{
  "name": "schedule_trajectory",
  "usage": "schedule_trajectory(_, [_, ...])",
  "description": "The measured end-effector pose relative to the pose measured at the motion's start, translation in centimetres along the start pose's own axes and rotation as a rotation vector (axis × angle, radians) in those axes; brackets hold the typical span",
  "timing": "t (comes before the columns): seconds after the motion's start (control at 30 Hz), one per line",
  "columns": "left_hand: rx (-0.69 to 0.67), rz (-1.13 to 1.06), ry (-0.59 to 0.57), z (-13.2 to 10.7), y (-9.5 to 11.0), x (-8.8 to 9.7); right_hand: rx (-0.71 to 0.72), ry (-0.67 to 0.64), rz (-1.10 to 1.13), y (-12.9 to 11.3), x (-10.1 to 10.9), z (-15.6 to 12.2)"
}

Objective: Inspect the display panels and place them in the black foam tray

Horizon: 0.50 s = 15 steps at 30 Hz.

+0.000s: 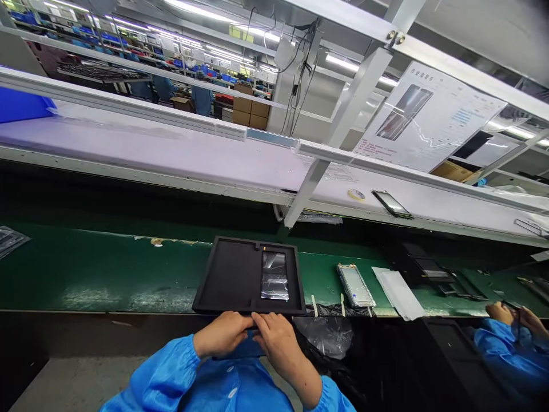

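Green conveyor belt (pixel 107 274) here, black foam tray (pixel 227 274) sitting on it, bagged glass panel (pixel 274 276) in the tray's right-hand cutout, left hand (pixel 222 335) and right hand (pixel 277 344) both curled closed, gripping the tray's near edge

Long ceiling lights (pixel 223 14) are flooding the room with bright, cool light, while a white shelf (pixel 171 146) is throwing deep shadow across the back of the green table (pixel 86 274). Glare is bouncing off the glass panel (pixel 274 276) in the black tray (pixel 227 280). The wide lens is bending the shelf rails (pixel 128 109) toward the frame edges, the top right corner is darkening, and fine detail is showing on the hands (pixel 240 333).
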<state>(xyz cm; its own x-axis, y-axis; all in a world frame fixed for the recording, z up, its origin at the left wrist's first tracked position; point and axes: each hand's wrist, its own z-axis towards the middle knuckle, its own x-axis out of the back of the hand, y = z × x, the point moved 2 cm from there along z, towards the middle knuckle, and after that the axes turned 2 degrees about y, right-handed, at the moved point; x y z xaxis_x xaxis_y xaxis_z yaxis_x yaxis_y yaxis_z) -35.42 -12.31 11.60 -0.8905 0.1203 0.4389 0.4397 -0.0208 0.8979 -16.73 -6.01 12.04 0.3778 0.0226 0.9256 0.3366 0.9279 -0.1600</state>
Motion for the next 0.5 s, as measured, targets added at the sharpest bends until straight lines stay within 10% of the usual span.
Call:
schedule_trajectory(0.27, [0.03,-0.096,0.213,3.3,-0.6,0.6,-0.329,0.547,0.134,4.0,1.9,-0.7])
schedule_trajectory(0.37, [0.064,-0.316,0.251,4.9,-1.7,0.6,-0.509,0.584,0.167,5.1,1.2,-1.2])
schedule_trajectory(0.5, [0.049,-0.282,0.118,5.9,-1.2,0.7,-0.391,0.509,0.05,4.9,0.9,-0.9])
